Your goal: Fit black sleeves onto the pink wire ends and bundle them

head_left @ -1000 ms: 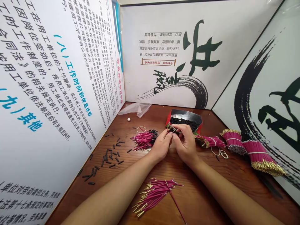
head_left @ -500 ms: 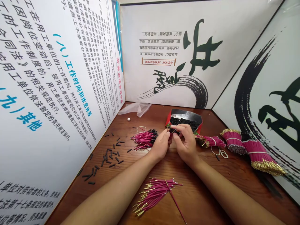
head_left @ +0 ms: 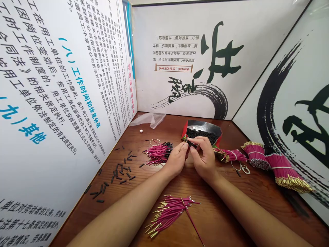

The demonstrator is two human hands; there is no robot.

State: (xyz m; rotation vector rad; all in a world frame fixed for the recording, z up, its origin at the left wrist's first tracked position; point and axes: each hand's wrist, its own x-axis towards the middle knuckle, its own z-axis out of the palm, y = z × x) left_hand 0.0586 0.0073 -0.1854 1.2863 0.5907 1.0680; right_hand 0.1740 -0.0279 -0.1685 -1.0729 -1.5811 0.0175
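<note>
Hands barely shifted, loose sleeves (head_left: 120, 173) left, bundles (head_left: 257, 156) right

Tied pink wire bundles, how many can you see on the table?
3, all right of the hands: one beside the right hand, one further right, one by the right wall. The loose piles aren't tied.

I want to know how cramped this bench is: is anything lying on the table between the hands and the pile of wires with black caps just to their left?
Nothing visible does. The left hand and right hand pinch a small piece together, and the capped pile lies right beside the left hand, with only bare table between.
</note>
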